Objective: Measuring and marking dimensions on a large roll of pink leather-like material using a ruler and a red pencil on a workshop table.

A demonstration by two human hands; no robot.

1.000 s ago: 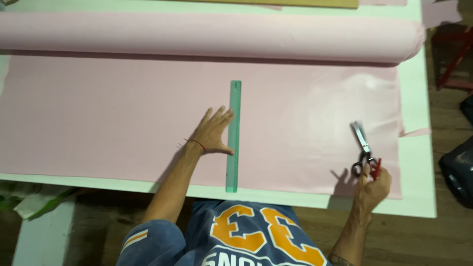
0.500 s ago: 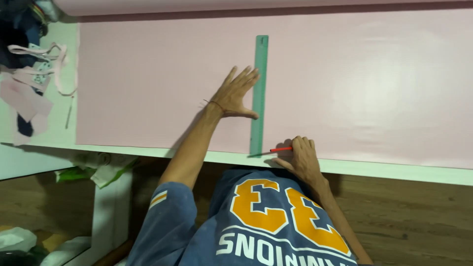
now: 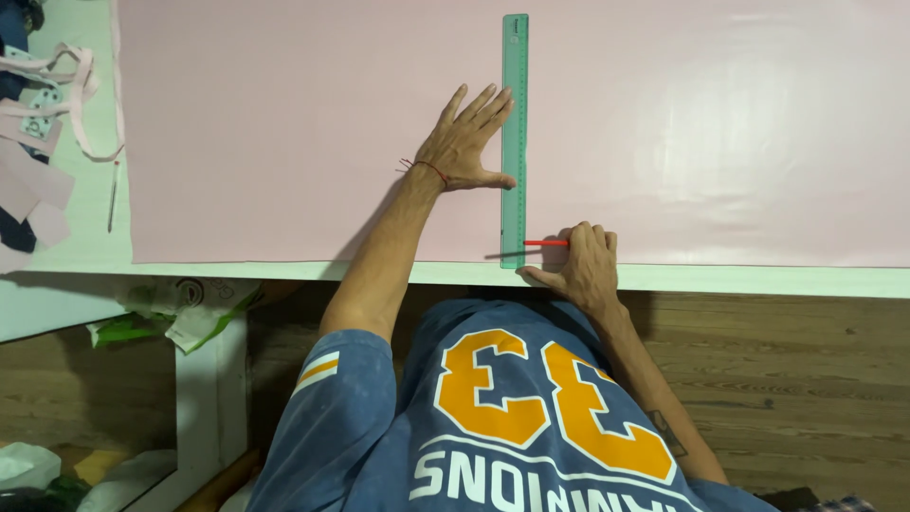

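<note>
Pale green, the surface [image 3: 664, 278] runs across the top of the view, with a wooden floor [image 3: 787, 379] below its near edge. A pink sheet [image 3: 284, 142] covers most of it, lying flat and reaching almost to that edge.

At the near edge, the right hand [image 3: 583, 268] has its grip closed around a red pencil [image 3: 545, 244], fingers curled over it and the thumb stretched out to the left along the edge. The pencil lies nearly level, its tip pointing left and meeting the right side of a green ruler [image 3: 515, 142] close to the ruler's near end. A thin dark shadow runs left from the tip across the ruler.

The ruler lies straight on the sheet, running from the near edge away toward the far side. The left hand [image 3: 464, 142] rests flat and open on the sheet, holding nothing in its grip; its fingers are spread and point away, lying along the ruler's left side, and the thumb tip presses against that side. A thin red thread [image 3: 427, 167] circles the wrist.

Both arms come up from a blue shirt [image 3: 512, 417] with large orange figures edged in white.

Off the sheet's left edge, pink strips and scraps [image 3: 47, 104] lie on the bare surface, with a thin stick-like thing [image 3: 112, 197] beside them. Under the surface at left, crumpled green and white plastic [image 3: 161, 318] sits above a white upright panel [image 3: 204, 398].
</note>
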